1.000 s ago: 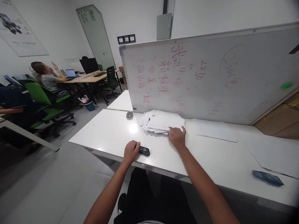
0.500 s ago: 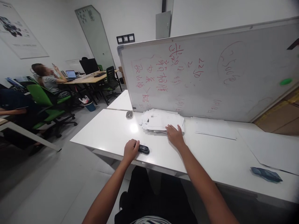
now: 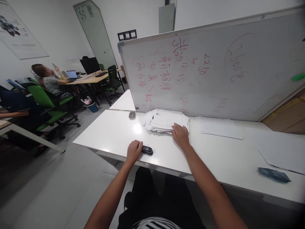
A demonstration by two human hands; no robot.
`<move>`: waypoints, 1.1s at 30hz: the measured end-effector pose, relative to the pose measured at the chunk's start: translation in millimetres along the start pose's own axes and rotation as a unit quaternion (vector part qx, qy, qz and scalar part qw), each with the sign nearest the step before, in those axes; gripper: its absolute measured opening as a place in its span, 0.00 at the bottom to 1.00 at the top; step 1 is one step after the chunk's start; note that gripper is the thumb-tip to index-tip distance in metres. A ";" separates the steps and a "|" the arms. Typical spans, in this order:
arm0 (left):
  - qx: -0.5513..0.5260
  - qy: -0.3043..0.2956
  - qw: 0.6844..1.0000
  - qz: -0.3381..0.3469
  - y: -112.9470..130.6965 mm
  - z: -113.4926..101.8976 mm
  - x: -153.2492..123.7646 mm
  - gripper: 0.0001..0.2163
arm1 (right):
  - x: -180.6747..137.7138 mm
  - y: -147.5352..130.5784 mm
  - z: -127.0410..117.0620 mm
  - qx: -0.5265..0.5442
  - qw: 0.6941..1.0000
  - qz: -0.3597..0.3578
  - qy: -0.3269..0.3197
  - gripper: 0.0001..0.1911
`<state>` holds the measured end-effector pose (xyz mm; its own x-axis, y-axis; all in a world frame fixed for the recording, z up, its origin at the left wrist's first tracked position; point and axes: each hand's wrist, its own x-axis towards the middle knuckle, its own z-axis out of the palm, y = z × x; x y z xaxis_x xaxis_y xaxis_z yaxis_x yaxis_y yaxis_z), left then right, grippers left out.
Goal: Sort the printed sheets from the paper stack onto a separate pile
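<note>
My left hand (image 3: pixel 134 151) is wrapped round one end of a black stapler (image 3: pixel 147 150), which lies on the white table close to its front edge. My right hand (image 3: pixel 180 135) is at the near right corner of an uneven stack of papers (image 3: pixel 164 119). Its fingers bend over the top sheets, closed on the corner; the grip's underside is hidden. The stack has ragged edges, with dark print on a few sheets at its left. A grey computer mouse (image 3: pixel 132 115) sits left of the stack.
Behind the papers a whiteboard (image 3: pixel 209 73) stands along the table (image 3: pixel 100 133). To the right lie thin paper piles (image 3: pixel 216 127), a large white sheet (image 3: pixel 281 148) and a dark blue crumpled packet (image 3: pixel 274 175). At the left, two people sit near green chairs (image 3: pixel 43 98).
The view has shifted slightly. My right hand has moved a little along the stack's near right corner, its fingers drawn closer together. My left hand stays on the stapler.
</note>
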<state>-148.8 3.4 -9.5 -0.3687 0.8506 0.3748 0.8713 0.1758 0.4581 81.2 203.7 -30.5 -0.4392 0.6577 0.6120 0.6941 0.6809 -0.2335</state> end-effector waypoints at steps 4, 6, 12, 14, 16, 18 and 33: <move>-0.004 -0.004 1.000 0.001 0.0 0.1 0.3 0.17 | 4.5 -4.3 1.4 -0.006 0.997 0.057 -0.053 0.21; -0.006 -0.004 1.000 -0.003 0.3 0.2 0.6 0.17 | 10.2 -8.2 -1.3 -0.025 0.993 0.073 -0.093 0.23; -0.013 0.003 1.000 -0.005 0.0 0.7 0.8 0.17 | 30.0 -16.2 -13.4 -0.057 0.972 0.076 -0.216 0.33; -0.009 0.004 1.000 0.000 -0.9 1.3 0.9 0.17 | 32.7 -15.2 -13.5 -0.030 0.964 0.083 -0.249 0.37; -0.004 0.001 1.000 0.003 -1.7 1.7 1.2 0.17 | 33.1 -14.2 -10.9 -0.007 0.960 0.091 -0.263 0.39; 0.001 -0.004 1.000 0.002 -2.0 1.7 1.6 0.17 | 32.4 -14.4 -6.5 0.002 0.962 0.098 -0.254 0.38; 0.014 -0.020 1.000 -0.015 2.6 -2.0 2.8 0.17 | 25.6 -12.2 20.3 -0.041 0.995 0.057 -0.067 0.23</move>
<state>-148.3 5.3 -5.7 -0.3813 0.8642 0.3282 0.8690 0.2139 0.4462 49.9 218.8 -27.3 -0.4233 0.7697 0.4779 0.7856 0.5746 -0.2296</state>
